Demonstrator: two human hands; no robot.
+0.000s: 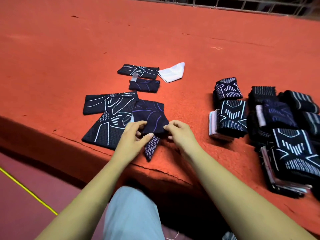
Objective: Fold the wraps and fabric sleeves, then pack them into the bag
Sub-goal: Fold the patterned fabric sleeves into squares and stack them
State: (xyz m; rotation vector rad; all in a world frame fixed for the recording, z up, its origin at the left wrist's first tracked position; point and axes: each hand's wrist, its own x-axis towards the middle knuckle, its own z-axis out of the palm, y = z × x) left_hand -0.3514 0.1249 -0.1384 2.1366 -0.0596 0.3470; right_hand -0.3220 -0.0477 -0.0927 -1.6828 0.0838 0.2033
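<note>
Sleeve point(150, 116) held between both hands.
Left hand point(134, 135) and right hand point(178, 131) each pinch its near edge; sleeve extends away from fingertips.

A central sleeve point(149, 116) is laid near the front edge of the table point(190, 32), touching a flat sleeve point(107, 118) at its 9 o'clock. Two folded sleeves point(144, 85) are set at 12 o'clock, with a pouch point(172, 72) just beside them at 1 o'clock. Stacked sleeves point(277, 132) are piled well apart at 3 o'clock.
</note>
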